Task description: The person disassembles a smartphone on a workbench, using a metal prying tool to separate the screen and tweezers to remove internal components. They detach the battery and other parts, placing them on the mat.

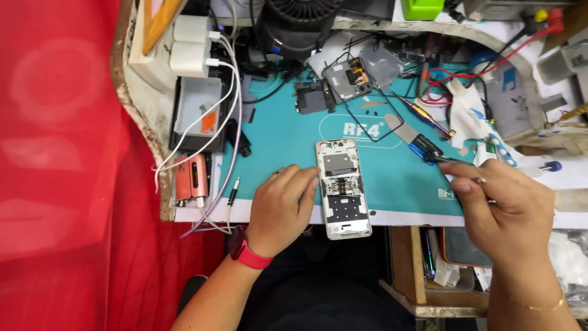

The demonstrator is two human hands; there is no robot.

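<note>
Head view: opened phone (342, 189), back cover off, lying lengthwise on the teal mat (282, 141) at the near edge of the worktop (404, 218). Left hand (283, 207), red wristband, at 9 o'clock of the phone; fingertips touching its left edge, grip loose, steadying rather than clenched. Right hand (508, 205) at 3 o'clock, well apart from the phone; grip closed on thin tweezers (450, 160), tips pointing to 10 o'clock. Blue-handled tool (424, 147) just beyond the tweezer tips. Removed back panel (347, 78) at 12 o'clock. White charger cables (211, 119) at 10 o'clock
</note>
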